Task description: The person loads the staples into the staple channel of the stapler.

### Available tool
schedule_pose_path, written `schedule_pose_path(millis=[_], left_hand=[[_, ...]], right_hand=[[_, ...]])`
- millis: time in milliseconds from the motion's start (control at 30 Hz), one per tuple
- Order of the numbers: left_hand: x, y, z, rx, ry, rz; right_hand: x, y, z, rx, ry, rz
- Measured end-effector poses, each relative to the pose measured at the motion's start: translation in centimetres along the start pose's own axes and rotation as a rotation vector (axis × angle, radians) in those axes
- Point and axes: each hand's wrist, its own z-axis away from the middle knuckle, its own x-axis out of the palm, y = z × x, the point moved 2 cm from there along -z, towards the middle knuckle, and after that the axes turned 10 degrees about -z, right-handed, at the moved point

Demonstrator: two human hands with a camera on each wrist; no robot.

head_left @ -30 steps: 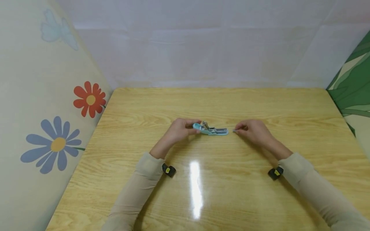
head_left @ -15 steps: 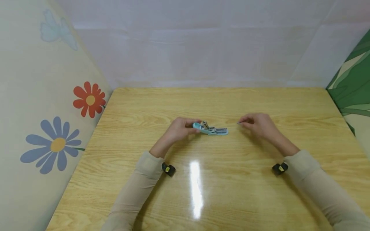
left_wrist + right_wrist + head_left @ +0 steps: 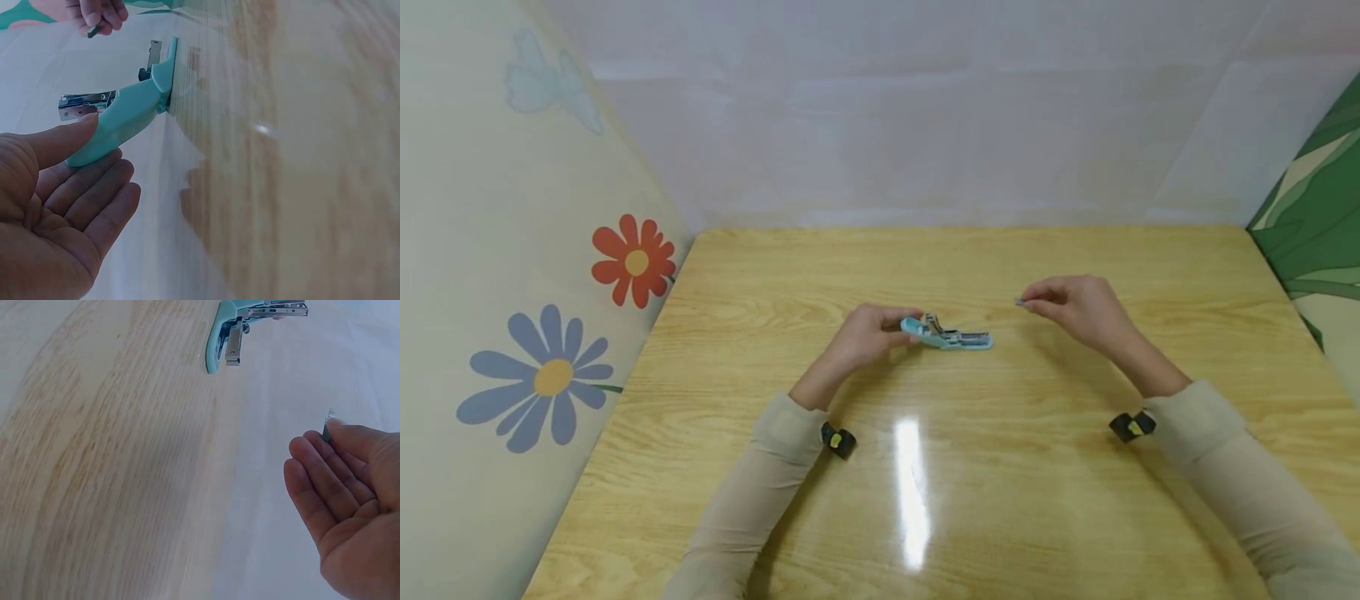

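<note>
From the head view I see both forearms, in pale sleeves [image 3: 752,500], stretched forward over a wood-grained counter [image 3: 992,483] and angling toward each other. The left hand [image 3: 865,337] pinches one end of a light blue-green stapler [image 3: 934,337], which sits near the middle of the counter with its parts folded apart. The right hand [image 3: 1081,308] is well clear of the stapler and a little farther back, its thumb and finger pinching a tiny metal strip [image 3: 1019,302]. A shadow falls on the counter below that hand. Only this view takes in the painted flowers [image 3: 553,377] on the side wall.

The left wrist view gives the underside of the left hand's hold: thumb on one side of the stapler, fingers lying close together along the other. The stapler slants, its gripped end raised and its far end down by the counter. A shiny metal piece [image 3: 87,105] juts out near the thumb.

In the right wrist view the strip's toothed end pokes out past the thumb, a detail too small to read from the head. The right hand's palm is visible, its other fingers gently bent. The stapler appears near the top, apart from this hand.
</note>
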Motion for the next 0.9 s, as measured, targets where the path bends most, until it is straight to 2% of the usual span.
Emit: schedule_pose_path(millis=[367, 900], left_hand=[[0.1, -0.4, 0.1, -0.001, -0.007, 0.008], [-0.1, -0.1, 0.1, 0.039, -0.013, -0.026]], right_hand=[[1.8, -1.0, -0.5, -0.024, -0.020, -0.033], [4.2, -2.6, -2.2, -0.071, -0.060, -0.037]])
